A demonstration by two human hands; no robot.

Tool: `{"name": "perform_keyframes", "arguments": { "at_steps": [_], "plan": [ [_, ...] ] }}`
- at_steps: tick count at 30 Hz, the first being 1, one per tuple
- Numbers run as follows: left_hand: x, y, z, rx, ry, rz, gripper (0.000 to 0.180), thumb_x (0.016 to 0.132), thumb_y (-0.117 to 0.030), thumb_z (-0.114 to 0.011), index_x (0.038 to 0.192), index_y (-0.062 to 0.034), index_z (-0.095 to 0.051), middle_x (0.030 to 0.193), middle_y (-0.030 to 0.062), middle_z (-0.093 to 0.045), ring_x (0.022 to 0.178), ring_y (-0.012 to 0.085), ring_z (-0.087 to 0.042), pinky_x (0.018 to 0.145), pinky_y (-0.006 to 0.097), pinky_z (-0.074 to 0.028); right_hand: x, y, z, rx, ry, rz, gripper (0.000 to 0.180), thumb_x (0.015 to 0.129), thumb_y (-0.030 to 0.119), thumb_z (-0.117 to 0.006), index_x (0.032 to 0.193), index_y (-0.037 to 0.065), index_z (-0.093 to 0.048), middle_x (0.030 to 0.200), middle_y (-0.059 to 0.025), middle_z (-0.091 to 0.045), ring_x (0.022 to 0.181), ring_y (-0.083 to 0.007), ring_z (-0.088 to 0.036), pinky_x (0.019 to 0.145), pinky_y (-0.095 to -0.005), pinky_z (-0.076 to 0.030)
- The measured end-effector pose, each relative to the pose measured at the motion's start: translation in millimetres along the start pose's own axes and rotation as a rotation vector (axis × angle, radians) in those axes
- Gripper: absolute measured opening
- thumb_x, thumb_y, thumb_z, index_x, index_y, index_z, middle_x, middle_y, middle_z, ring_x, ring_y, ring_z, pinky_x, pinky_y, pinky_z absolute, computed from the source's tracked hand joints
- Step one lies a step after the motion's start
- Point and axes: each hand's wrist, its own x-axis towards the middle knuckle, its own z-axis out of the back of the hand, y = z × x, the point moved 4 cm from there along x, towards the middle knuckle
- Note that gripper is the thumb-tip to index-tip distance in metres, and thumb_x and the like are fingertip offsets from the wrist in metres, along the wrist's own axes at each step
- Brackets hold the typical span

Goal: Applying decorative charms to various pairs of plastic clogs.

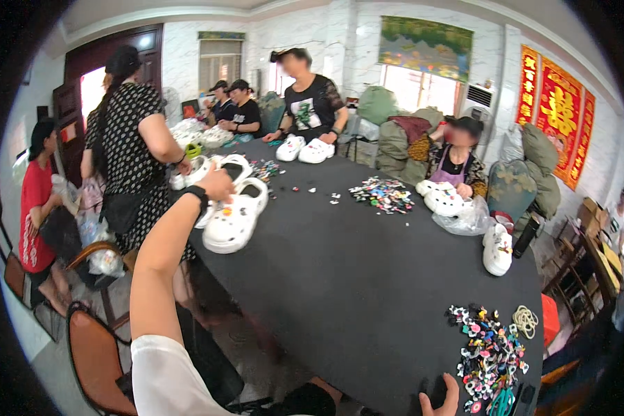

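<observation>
My left arm stretches far to the left side of the table, and my left hand is closed at a pair of white clogs. The nearer white clog has small coloured charms on its top and rests toe toward me; part of its mate is hidden behind my hand. Down at the lower right, my right hand is open, thumb and fingers apart, with nothing seen between them. Beside it lies a heap of small coloured shoe charms.
The dark table bears another charm pile, a single white clog, a black bottle and a bundle of cord. Several people stand or sit around it, one person close to my left arm. A chair stands lower left.
</observation>
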Motion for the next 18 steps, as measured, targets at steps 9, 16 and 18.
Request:
{"name": "perform_keyframes", "arguments": {
  "at_steps": [9, 16, 18],
  "plan": [
    [22.2, 61.9, -112.0, -0.010, -0.016, 0.407, 0.023, 0.087, -0.017, -0.061, 0.102, -0.0284, -0.074, 0.106, 0.0033, -0.067, 0.114, 0.0211, -0.057, 0.105, 0.061, -0.026, 1.3, 9.2, -3.0, -0.070, -0.031, -0.010, 0.050, 0.085, 0.017, -0.072, 0.128, 0.000, -0.053, 0.128, -0.0222, -0.055, 0.118, -0.0403, -0.051, 0.103, -0.0445, -0.040],
    [0.1, 27.5, -140.6, -0.493, -0.468, 0.583, 0.055, 0.083, 0.002, -0.057, 0.133, -0.0211, -0.052, 0.139, 0.0184, -0.047, 0.133, 0.0348, -0.042, 0.100, 0.060, -0.033, 3.3, 10.9, -6.8, -0.132, -0.010, -0.038, 0.046, 0.086, 0.018, -0.071, 0.126, 0.003, -0.056, 0.132, -0.0193, -0.053, 0.122, -0.0385, -0.048, 0.104, -0.0436, -0.038],
    [-0.4, -3.0, -127.6, -0.772, -0.629, 0.338, 0.048, 0.085, -0.008, -0.065, 0.131, -0.0127, -0.053, 0.134, 0.0152, -0.053, 0.126, 0.0327, -0.049, 0.100, 0.048, -0.040, 5.3, 11.4, -7.1, -0.129, 0.005, -0.037, 0.043, 0.087, 0.019, -0.070, 0.124, 0.003, -0.057, 0.133, -0.0190, -0.053, 0.122, -0.0387, -0.048, 0.104, -0.0442, -0.038]
  ]
}}
